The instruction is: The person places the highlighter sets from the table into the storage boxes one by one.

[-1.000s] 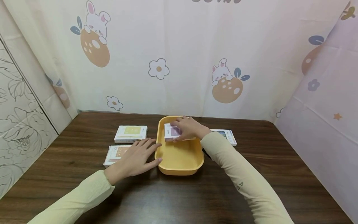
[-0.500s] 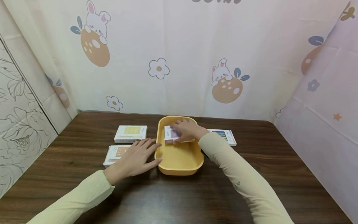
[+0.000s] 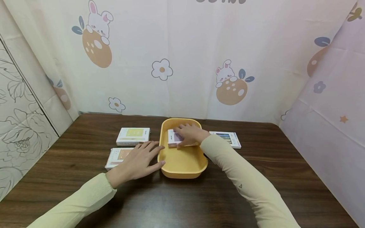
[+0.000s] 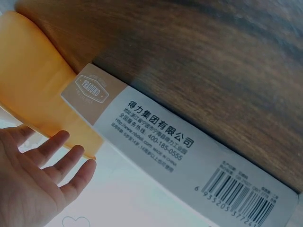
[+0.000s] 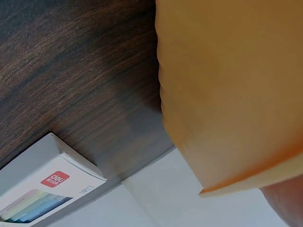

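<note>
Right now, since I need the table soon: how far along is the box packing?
Done, it seems: the tray is in place on the table. In hand: the right hand holds the purple box inside the tray, not yet let go; the left hand, holding nothing, is at the rim. Remaining, probably: the yellow box, orange box and blue box, all lying outside the tray.
</note>
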The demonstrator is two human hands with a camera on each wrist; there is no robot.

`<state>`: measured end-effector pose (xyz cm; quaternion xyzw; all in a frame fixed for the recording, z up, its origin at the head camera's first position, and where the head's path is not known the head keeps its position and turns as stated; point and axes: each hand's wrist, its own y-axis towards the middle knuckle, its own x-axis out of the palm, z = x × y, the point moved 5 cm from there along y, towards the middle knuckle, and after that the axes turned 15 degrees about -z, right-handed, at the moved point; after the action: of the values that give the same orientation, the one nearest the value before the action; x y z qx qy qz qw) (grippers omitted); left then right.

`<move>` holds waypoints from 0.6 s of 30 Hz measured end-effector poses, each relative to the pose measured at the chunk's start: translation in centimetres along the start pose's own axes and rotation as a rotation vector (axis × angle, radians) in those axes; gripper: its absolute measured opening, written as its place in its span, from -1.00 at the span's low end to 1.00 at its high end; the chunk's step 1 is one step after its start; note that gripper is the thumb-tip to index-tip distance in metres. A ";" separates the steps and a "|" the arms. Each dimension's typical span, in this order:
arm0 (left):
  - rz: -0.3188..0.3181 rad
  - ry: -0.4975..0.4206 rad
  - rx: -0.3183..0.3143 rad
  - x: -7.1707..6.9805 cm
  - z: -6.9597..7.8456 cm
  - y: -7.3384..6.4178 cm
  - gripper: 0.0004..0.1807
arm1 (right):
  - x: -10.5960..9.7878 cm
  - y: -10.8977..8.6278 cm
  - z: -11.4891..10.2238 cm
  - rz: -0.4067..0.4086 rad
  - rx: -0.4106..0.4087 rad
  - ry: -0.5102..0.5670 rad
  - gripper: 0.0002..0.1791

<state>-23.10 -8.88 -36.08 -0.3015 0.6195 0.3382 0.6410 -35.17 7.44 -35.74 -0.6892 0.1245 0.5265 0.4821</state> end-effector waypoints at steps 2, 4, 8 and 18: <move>0.007 0.001 0.003 0.0 0.0 0.0 -0.32 | 0.1 0.1 0.0 -0.006 0.004 -0.005 -0.11; 0.009 0.000 0.000 -0.1 0.0 0.0 -0.32 | 0.1 0.1 -0.1 -0.009 0.006 -0.012 -0.11; -0.004 0.004 -0.012 0.0 0.0 0.0 -0.32 | 0.1 0.1 -0.3 -0.008 0.003 -0.025 -0.11; -0.008 0.008 -0.011 -0.1 0.0 0.0 -0.31 | 0.2 0.1 -0.4 -0.005 0.012 -0.038 -0.11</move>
<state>-23.11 -8.84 -36.02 -0.3090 0.6190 0.3378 0.6382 -34.93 7.10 -35.96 -0.6764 0.1167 0.5375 0.4899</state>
